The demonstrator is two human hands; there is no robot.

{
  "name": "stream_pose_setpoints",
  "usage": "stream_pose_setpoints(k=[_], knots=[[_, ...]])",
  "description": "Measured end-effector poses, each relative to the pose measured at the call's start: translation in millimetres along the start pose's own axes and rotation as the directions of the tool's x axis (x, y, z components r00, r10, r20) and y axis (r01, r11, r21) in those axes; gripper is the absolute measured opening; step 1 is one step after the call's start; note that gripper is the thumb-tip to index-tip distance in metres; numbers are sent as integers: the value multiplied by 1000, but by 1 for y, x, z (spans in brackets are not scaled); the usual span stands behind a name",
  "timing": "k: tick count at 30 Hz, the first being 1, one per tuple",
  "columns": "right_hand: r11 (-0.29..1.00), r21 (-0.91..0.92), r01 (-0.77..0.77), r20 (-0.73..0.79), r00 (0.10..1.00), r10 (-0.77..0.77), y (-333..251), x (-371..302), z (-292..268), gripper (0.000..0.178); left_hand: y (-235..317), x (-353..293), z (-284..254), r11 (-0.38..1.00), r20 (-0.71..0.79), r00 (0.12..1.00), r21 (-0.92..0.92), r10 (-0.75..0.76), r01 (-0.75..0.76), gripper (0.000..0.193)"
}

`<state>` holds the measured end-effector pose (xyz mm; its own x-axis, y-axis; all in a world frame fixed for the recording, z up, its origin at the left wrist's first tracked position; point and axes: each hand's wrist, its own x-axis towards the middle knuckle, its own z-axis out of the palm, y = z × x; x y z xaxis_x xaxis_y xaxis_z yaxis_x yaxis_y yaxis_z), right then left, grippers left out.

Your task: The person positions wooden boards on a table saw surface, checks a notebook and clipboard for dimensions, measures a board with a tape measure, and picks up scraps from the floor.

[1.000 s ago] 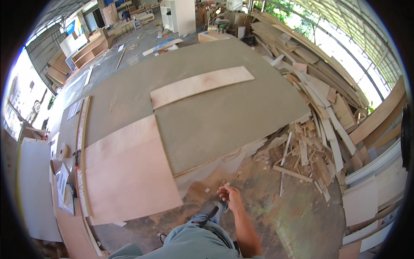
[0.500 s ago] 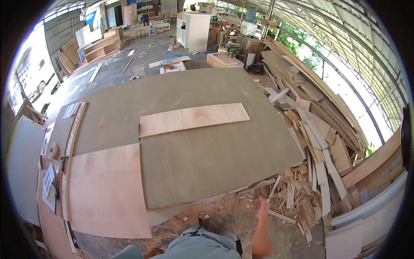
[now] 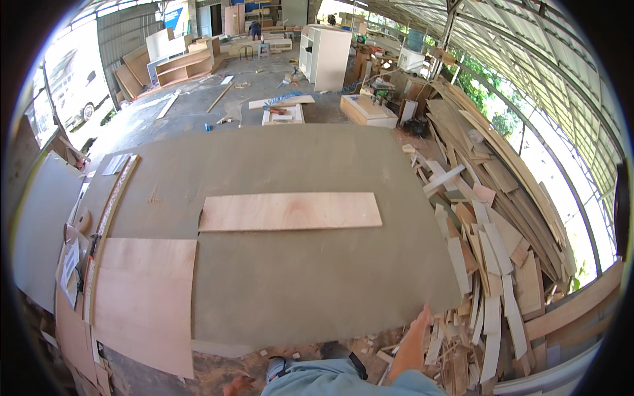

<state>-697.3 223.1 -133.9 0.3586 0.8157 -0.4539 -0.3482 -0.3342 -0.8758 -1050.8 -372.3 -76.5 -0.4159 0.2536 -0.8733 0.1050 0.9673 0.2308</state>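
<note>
A large greenish-brown board (image 3: 317, 277) lies flat before me. My right hand (image 3: 421, 317) reaches to its near right edge, beside the scrap pile; whether it touches the board or holds anything I cannot make out. My left hand (image 3: 239, 385) hangs low by my body at the bottom edge, partly cut off, its fingers indistinct. A long pinkish plywood strip (image 3: 290, 211) rests across the middle of the board, touched by neither hand. At the near left lies a bigger pinkish plywood sheet (image 3: 142, 284).
Wood offcuts (image 3: 492, 264) heap along the right side, against long stacked boards (image 3: 522, 191). A long narrow strip (image 3: 112, 211) and a tape roll (image 3: 82, 219) lie at the left. A white cabinet (image 3: 332, 59) stands farther back. Another person (image 3: 255, 28) is far off.
My view has shifted, so the board and strip sit differently in it. My right hand has moved forward to the board's near right edge. My left hand shows more at the bottom.
</note>
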Motion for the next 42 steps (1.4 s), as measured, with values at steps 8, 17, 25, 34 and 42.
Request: stream_pose_setpoints(k=[8, 17, 25, 34, 42], knots=[[878, -478, -17, -269, 955, -128, 2, -27, 13, 61, 125, -5, 4, 983, -173, 968, 52, 184, -177, 46], [233, -410, 882, 678, 465, -570, -47, -62, 246, 48, 239, 15, -27, 980, -395, 919, -186, -7, -72, 49], [-92, -101, 991, 985, 113, 128, 9, -100, 497, 78, 254, 18, -5, 898, -519, 836, -432, -175, -80, 47], [-278, -130, 952, 906, 228, 357, 17, -70, 526, 106, 265, 7, -5, 883, -455, 838, -466, -301, 64, 51], [-197, -275, 941, 929, 313, 197, -28, -50, 416, 96, 260, 17, 4, 881, -584, 781, -463, -220, -99, 42]])
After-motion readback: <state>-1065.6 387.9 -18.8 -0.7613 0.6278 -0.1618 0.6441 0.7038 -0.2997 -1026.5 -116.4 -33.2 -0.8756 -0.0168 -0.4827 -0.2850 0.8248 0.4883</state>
